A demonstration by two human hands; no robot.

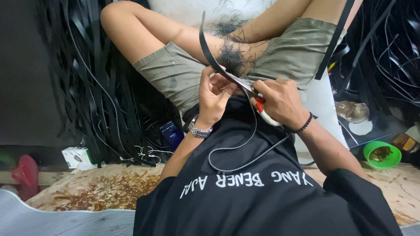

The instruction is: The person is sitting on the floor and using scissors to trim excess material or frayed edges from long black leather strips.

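My left hand (213, 94), with a metal watch on its wrist, pinches a wide black rubber strip (209, 56) that curves up and away over my lap. My right hand (280, 101), with a dark bead bracelet on the wrist, grips scissors (253, 92) with red and white handles. The scissor blades meet the strip right where my left fingers hold it. A thin black trimmed strand (245, 148) loops down from the cut across my black shirt. My bent legs in olive shorts (183, 76) lie beyond the hands.
Heaps of cut black strips (94, 78) hang at the left and at the right. A phone (171, 133) and white cable lie beside my left thigh, with a small white box (75, 157) further left. A green bowl (381, 154) and a glass jar (353, 111) sit at the right on the stained floor.
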